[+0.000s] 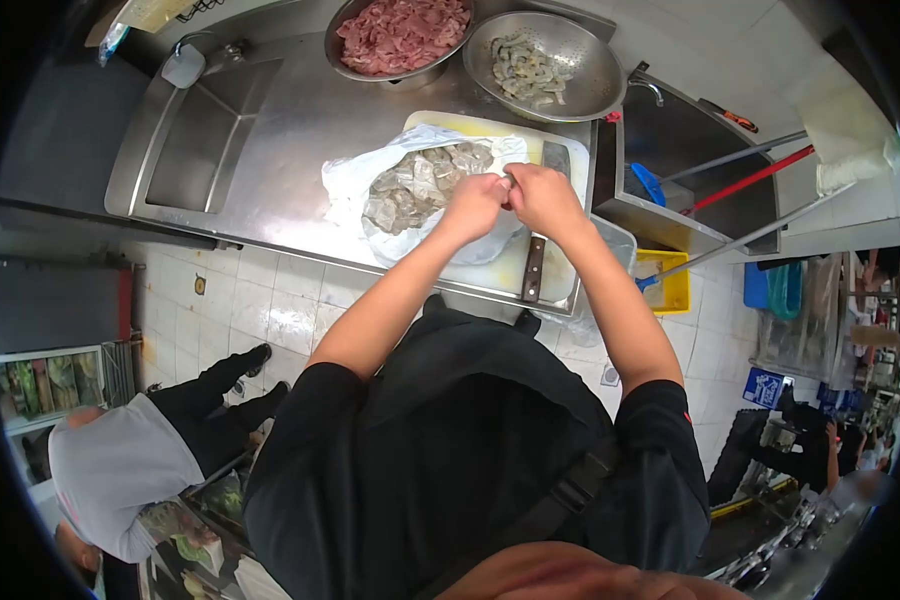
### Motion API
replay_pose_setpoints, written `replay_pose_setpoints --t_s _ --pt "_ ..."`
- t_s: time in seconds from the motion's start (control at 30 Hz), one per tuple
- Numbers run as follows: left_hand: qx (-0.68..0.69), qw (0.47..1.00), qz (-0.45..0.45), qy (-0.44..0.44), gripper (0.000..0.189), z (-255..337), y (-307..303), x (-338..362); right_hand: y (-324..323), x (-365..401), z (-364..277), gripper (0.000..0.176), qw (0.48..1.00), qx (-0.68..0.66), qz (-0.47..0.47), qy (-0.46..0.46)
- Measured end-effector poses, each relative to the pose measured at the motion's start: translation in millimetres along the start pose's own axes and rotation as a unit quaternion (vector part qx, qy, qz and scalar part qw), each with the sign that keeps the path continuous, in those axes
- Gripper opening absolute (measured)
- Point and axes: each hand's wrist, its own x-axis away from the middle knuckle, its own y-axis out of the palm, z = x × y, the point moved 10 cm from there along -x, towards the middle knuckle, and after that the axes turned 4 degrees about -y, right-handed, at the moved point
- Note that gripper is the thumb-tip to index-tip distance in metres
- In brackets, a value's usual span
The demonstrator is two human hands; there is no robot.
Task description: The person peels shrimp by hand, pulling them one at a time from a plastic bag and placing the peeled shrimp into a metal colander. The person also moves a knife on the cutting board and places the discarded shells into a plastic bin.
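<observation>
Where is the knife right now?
In the head view, the knife lies on the cutting board at the person's right, beside the bag of shrimp, partly hidden beneath the right hand, handle pointing back toward the person.

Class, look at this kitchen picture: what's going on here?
A person in a black top stands at a steel counter. Their left hand and right hand meet over a plastic bag of raw shrimp on a cutting board, fingers closed on one shrimp. A knife lies on the board's right side. Behind stand a bowl of sliced pink meat and a colander holding a few shrimp. Another person bends low at the left.
</observation>
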Motion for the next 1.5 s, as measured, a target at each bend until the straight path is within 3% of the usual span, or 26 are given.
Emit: replay_pose_setpoints --t_s 0.13,0.23,0.3,0.47,0.57,0.73,0.83,0.87,0.97,1.0,1.03,1.07,1.1,1.17,1.2,1.3,1.33,1.37,1.4,1.47,1.5 --pt "0.047 0.998 -0.051 -0.005 0.030 -3.5 38.6 -3.3 -7.7 25.5 19.4 0.023 1.000 -0.028 0.014 -0.004" --pt "-0.040 0.996 -0.078 0.009 0.029 0.0 56.7 -3.6 -28.9 38.3 27.0 0.024 0.994 -0.093 0.058 0.005" --pt "-0.030 0.995 -0.094 0.021 0.029 8.3 67.2 -1.1 -26.1 46.0 42.4 0.025 0.983 -0.173 0.000 0.067" --pt "-0.009 0.987 -0.153 0.039 0.029 41.0 86.1 4.7 -23.8 65.7 94.4 0.019 0.945 -0.300 0.041 0.126" --pt "-0.034 0.975 -0.191 0.111 0.026 60.5 94.5 8.2 -21.3 78.6 123.3 0.017 0.824 -0.539 0.086 0.152" --pt "0.153 0.966 -0.191 0.080 0.025 39.7 105.9 -10.9 -20.0 91.4 128.6 0.017 0.872 -0.448 0.113 0.163" --pt "0.222 0.960 -0.167 0.023 0.025 28.1 107.6 -19.5 -69.9 93.3 87.6 0.021 0.968 -0.165 0.155 0.112" --pt "0.231 0.957 -0.173 0.023 0.024 31.2 113.7 -19.4 -69.1 93.8 89.2 0.021 0.968 -0.170 0.151 0.108" --pt "0.246 0.956 -0.160 0.016 0.024 32.8 129.1 -21.0 -86.3 101.7 100.1 0.021 0.979 -0.009 0.183 0.093" --pt "0.252 0.956 -0.151 0.010 0.024 32.3 134.0 -22.5 -83.3 104.2 104.8 0.021 0.979 -0.013 0.182 0.087" --pt "0.250 0.957 -0.145 0.010 0.024 33.5 139.7 -23.1 -78.7 113.1 123.0 0.020 0.957 -0.145 0.215 0.131" --pt "0.320 0.931 -0.176 -0.021 0.025 32.5 154.1 -21.3 -70.2 123.1 140.0 0.020 0.915 -0.273 0.242 0.174" --pt "0.388 0.897 -0.207 -0.051 0.025 34.3 165.9 -18.7 -68.6 125.7 141.1 0.020 0.915 -0.275 0.240 0.172" --pt "0.427 0.873 -0.228 -0.058 0.026 40.3 178.4 -15.9 -59.7 137.3 151.2 0.017 0.785 -0.526 0.291 0.151" --pt "0.465 0.846 -0.251 -0.065 0.026 45.6 185.3 -13.7 -62.9 138.4 145.7 0.017 0.785 -0.525 0.292 0.151" --pt "0.421 0.871 -0.246 -0.064 0.027 46.3 184.3 -15.6 -81.6 149.9 139.2 0.019 0.766 -0.531 0.318 0.171" --pt "0.384 0.891 -0.234 -0.062 0.026 44.3 183.5 -15.7 -96.8 149.9 131.2 0.021 0.868 -0.379 0.269 0.176" --pt "0.361 0.902 -0.234 -0.046 0.025 46.2 183.7 -14.3 -106.3 151.4 125.6 0.022 0.937 -0.212 0.210 0.181" --pt "0.359 0.898 -0.251 -0.048 0.025 47.2 189.4 -11.7 -113.3 157.8 128.5 0.022 0.934 -0.204 0.220 0.192" --pt "0.363 0.898 -0.240 -0.062 0.024 43.8 193.8 -9.9 -123.2 160.8 128.8 0.023 0.957 -0.050 0.189 0.216" --pt "0.388 0.884 -0.249 -0.076 0.023 44.1 198.8 -7.6 -118.6 165.4 138.5 0.024 0.953 -0.080 0.201 0.211"
